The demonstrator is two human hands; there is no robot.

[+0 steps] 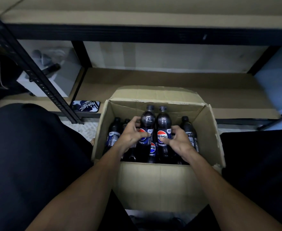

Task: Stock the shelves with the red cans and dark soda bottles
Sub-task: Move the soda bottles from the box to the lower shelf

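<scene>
- Dim storage bay: lower shelf (170, 80) runs just behind the open carton (160, 184).
- Left hand (131, 136) grips the left bottle (147, 121); right hand (178, 141) wraps the right bottle (163, 124).
- Both sit higher than the other bottles (188, 129) in the carton.
- Recommended: lift straight, clear the rim, stand upright on shelf.

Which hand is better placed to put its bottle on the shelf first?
Probably the right hand, gripping the right bottle: the phone and black post crowd the shelf ahead of the left hand and left bottle.
</scene>
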